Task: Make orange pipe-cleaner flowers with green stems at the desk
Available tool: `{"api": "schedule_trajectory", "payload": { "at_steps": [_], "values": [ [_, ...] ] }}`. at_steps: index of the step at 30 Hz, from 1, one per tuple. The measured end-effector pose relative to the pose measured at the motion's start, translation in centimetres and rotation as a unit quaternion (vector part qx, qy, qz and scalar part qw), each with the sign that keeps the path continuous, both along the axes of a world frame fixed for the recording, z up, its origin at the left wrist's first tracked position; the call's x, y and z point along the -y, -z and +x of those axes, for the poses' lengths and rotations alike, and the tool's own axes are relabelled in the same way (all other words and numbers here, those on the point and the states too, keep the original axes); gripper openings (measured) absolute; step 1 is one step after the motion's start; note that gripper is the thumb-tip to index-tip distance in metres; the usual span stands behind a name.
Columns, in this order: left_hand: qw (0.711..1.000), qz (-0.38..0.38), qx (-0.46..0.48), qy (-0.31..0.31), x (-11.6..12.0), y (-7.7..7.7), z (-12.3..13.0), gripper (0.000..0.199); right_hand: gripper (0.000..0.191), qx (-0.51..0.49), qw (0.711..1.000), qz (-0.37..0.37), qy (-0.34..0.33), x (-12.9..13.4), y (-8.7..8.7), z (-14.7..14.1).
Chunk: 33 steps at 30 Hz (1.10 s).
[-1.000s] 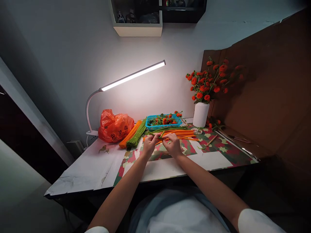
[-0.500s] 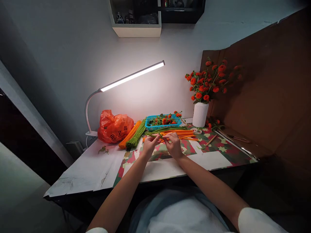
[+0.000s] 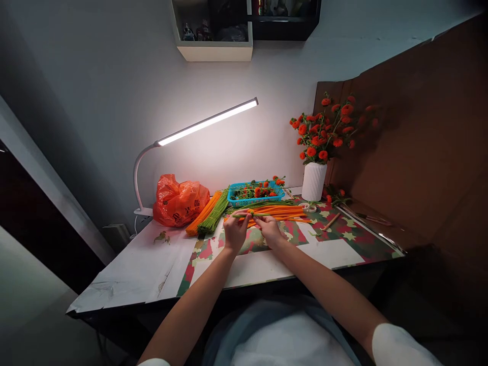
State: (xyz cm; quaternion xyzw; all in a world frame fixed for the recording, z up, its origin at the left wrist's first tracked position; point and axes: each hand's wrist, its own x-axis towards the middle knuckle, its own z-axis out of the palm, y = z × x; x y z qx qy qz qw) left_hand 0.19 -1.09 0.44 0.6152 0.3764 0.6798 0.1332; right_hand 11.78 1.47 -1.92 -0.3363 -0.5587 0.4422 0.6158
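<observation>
My left hand (image 3: 235, 233) and my right hand (image 3: 270, 230) meet over the middle of the table, fingers pinched close together. Between them they hold a thin green stem (image 3: 241, 216) with a small orange piece at its middle; the stem lies roughly level. Just behind my hands, orange pipe-cleaner stems (image 3: 290, 211) are spread on the table. A blue basket (image 3: 256, 202) of orange flowers and green stems stands farther back. Left of it lie an orange bundle (image 3: 202, 216) and a green bundle (image 3: 214, 216).
A red plastic bag (image 3: 179, 201) and a lit lamp (image 3: 208, 122) are at the left. A white vase (image 3: 314, 181) of orange-red flowers stands at the back right, near a wooden stick (image 3: 331, 221), tape rolls (image 3: 309, 207) and pliers (image 3: 375, 219).
The green stem between my hands has turned to lie more level, and its orange piece shows more clearly. My left hand has turned more upright. The view has tilted slightly.
</observation>
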Motion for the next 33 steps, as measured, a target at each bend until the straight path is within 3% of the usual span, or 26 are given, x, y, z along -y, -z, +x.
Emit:
{"api": "schedule_trajectory", "payload": {
  "at_steps": [2,6,11,13,15,17,20,23,27,29,31,33],
  "values": [
    [1.000,0.009,-0.008,0.002,0.2,-0.2,-0.1,0.017,0.035,-0.008,1.000,-0.008,-0.025,0.1,-0.2,0.1],
    [0.998,-0.029,0.037,0.033,-0.2,0.2,-0.3,0.021,0.022,0.065,0.989,0.106,0.081,1.2,-1.1,0.8],
    [0.976,-0.122,0.104,0.146,-1.1,1.1,-0.3,0.030,0.016,0.137,0.955,0.214,0.154,2.0,-1.6,1.3],
    [0.976,-0.114,0.114,0.149,-1.1,1.2,-0.1,0.031,0.018,0.146,0.948,0.225,0.173,1.9,-1.5,1.2],
    [0.985,-0.085,0.099,0.114,-0.8,1.0,0.0,0.030,0.020,0.136,0.955,0.203,0.170,1.5,-1.2,0.9],
    [0.995,-0.050,0.058,0.058,-0.4,0.7,0.0,0.027,0.023,0.094,0.978,0.139,0.122,1.1,-0.9,0.6],
    [1.000,-0.001,-0.009,0.004,0.3,0.0,-0.2,0.021,0.030,0.013,1.000,0.012,-0.019,0.5,-0.7,0.7],
    [0.997,0.034,-0.068,0.020,0.9,-0.5,-0.5,0.016,0.028,-0.014,0.989,-0.054,-0.137,0.3,-1.1,1.5],
    [0.995,0.040,-0.087,0.041,1.0,-0.6,-0.7,0.015,0.028,0.010,0.974,-0.077,-0.212,0.5,-1.8,2.3],
    [0.999,0.014,-0.045,0.028,0.6,-0.4,-0.6,0.017,0.031,0.025,0.981,-0.062,-0.183,0.7,-1.9,2.1],
    [0.999,-0.027,0.032,0.018,0.1,0.0,-0.5,0.024,0.031,0.055,0.995,0.005,-0.085,1.0,-1.8,1.8],
    [0.988,-0.085,0.124,0.041,-0.5,0.4,-0.4,0.032,0.025,0.110,0.987,0.118,0.025,1.4,-1.7,1.6]
  ]
}}
